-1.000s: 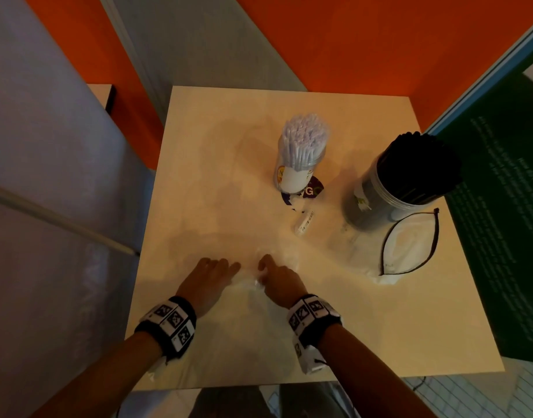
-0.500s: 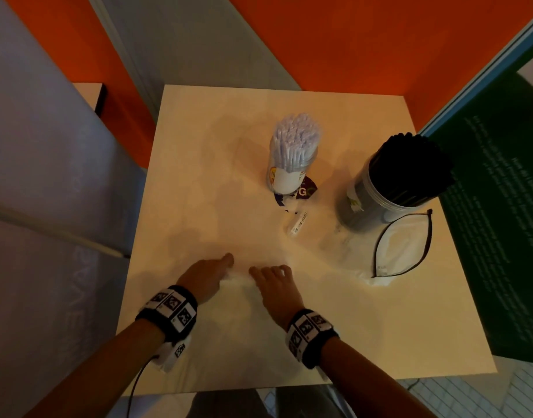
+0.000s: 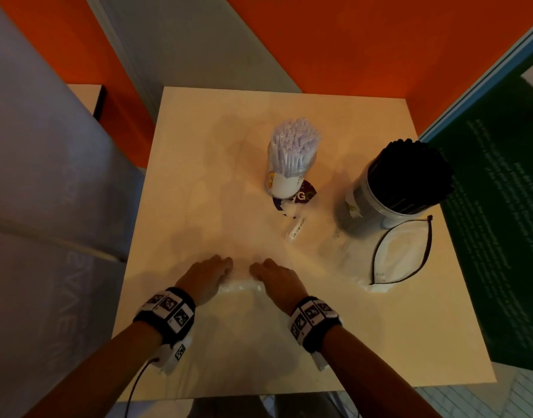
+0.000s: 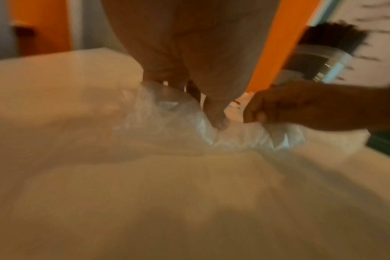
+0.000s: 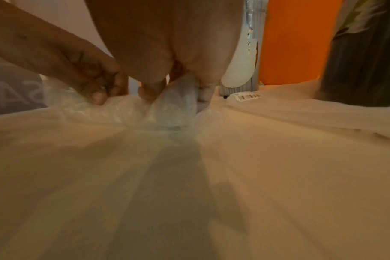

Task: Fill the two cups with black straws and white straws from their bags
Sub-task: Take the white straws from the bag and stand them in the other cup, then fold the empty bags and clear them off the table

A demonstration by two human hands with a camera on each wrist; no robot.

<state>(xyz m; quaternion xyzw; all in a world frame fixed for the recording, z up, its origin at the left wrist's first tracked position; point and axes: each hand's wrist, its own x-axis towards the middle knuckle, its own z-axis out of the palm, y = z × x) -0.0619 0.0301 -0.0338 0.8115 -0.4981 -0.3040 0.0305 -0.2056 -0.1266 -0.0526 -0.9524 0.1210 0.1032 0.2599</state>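
Note:
A clear cup of white straws (image 3: pixel 289 164) stands mid-table, and a wider clear cup of black straws (image 3: pixel 401 182) stands to its right. Near the front edge lies an empty clear plastic bag (image 3: pixel 241 286), its far edge bunched into a crumpled roll. My left hand (image 3: pixel 211 279) grips the left end of that roll (image 4: pixel 167 109). My right hand (image 3: pixel 274 282) pinches the right end (image 5: pixel 178 105). Both hands have their fingers curled into the plastic, with their knuckles close together. The cups are well beyond my fingertips.
An empty white zip bag with a black edge (image 3: pixel 401 257) lies in front of the black straws cup. A barcode label (image 3: pixel 298 230) and a purple printed label (image 3: pixel 301 196) lie by the white cup. The pale table (image 3: pixel 199 176) meets orange and grey walls behind.
Both hands have shifted a little on the clear bag, and its edge is now bunched tighter between them. The cups and the zip bag have not moved.

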